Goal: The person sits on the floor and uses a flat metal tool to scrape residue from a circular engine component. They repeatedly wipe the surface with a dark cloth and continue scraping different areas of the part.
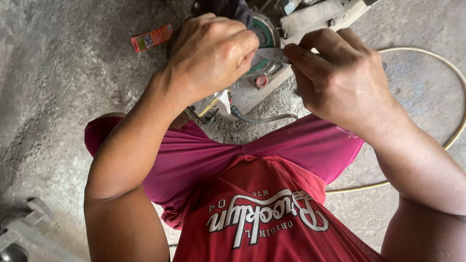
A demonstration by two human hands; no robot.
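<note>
Both hands pinch a thin grey metal strip (270,54) just above the round machine part (259,43) on the floor: left hand (211,53) fingers closed on one end, right hand (340,77) on the other. It looks stiff, light and sharp-edged; best held by its ends.

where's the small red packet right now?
Head view, upper left: the red packet lies flat on the concrete floor, just left of the left hand and the machine that both hands work on.

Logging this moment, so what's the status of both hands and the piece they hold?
Left hand and right hand both pinching thin grey metal strip. Strip above round green-and-grey machine part. Nothing blocking.
</note>
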